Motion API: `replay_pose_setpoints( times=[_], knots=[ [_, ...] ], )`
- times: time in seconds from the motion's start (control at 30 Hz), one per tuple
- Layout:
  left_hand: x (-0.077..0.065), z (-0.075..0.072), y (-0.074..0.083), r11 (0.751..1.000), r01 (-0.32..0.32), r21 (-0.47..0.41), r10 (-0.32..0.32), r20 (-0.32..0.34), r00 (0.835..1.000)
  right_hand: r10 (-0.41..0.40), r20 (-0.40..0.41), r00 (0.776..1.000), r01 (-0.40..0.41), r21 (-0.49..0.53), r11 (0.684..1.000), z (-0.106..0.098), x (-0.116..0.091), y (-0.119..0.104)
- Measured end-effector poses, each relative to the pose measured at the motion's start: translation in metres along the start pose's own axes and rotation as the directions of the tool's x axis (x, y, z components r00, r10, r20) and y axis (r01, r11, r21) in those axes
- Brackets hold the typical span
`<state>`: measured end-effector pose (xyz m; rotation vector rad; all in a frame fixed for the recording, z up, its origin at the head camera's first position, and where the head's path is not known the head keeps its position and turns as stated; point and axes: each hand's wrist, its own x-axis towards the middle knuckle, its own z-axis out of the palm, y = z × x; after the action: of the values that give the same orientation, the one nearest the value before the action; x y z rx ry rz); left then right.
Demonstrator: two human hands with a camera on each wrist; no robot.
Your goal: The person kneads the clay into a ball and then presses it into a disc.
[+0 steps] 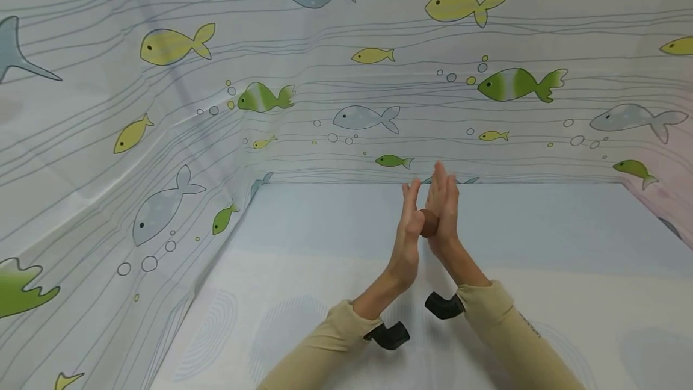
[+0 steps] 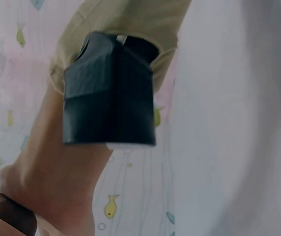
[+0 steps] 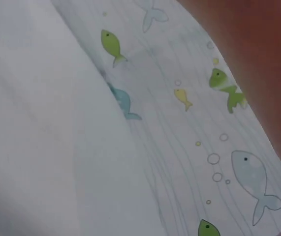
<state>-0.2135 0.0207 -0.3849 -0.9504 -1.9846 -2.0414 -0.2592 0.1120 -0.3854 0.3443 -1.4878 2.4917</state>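
A brown ball (image 1: 429, 223) sits between the two palms, partly covered by them. My left hand (image 1: 409, 233) presses it from the left with its fingers pointing up and fairly straight. From the other side my right hand (image 1: 445, 212) faces it, fingers extended and close together. Both hands are raised in front of the far wall covering, palms toward each other. In the left wrist view the brown ball (image 2: 12, 215) shows dark at the lower left corner, against a hand and bare wrist. Only a blurred stretch of skin appears at the right of the right wrist view.
A pale blue and white surface (image 1: 325, 227) lies below the hands. Sheeting with printed fish (image 1: 303, 53) rises behind and at the sides. Black angled pieces (image 1: 393, 336) stick out from both beige sleeves (image 1: 319, 348) at the wrists.
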Motion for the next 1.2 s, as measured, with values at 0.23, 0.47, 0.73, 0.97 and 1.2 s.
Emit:
replay_pose_setpoints(
  times=[0.23, 0.47, 0.73, 0.97, 1.2],
  knots=[
    [0.015, -0.008, -0.003, 0.999, 0.019, 0.035, -0.014, -0.13, 0.991, -0.037, 0.088, 0.995, 0.045, -0.1, 0.994, 0.017, -0.023, 0.006],
    [0.034, -0.03, -0.007, 0.998, 0.046, 0.053, -0.03, -0.261, 0.965, 0.009, 0.254, 0.967, 0.043, -0.197, 0.979, 0.033, -0.042, -0.001],
    [0.046, -0.045, -0.008, 0.997, 0.079, 0.0, -0.075, -0.3, 0.951, 0.031, 0.285, 0.958, 0.01, -0.139, 0.99, 0.04, -0.052, -0.01],
    [0.042, -0.041, -0.016, 0.995, 0.072, -0.065, -0.085, -0.224, 0.971, 0.057, 0.252, 0.966, -0.056, -0.013, 0.998, 0.044, -0.053, -0.019],
    [0.035, -0.032, -0.02, 0.988, 0.029, -0.151, -0.051, -0.145, 0.988, 0.044, 0.166, 0.985, -0.048, 0.02, 0.999, 0.044, -0.048, -0.019]
  ],
)
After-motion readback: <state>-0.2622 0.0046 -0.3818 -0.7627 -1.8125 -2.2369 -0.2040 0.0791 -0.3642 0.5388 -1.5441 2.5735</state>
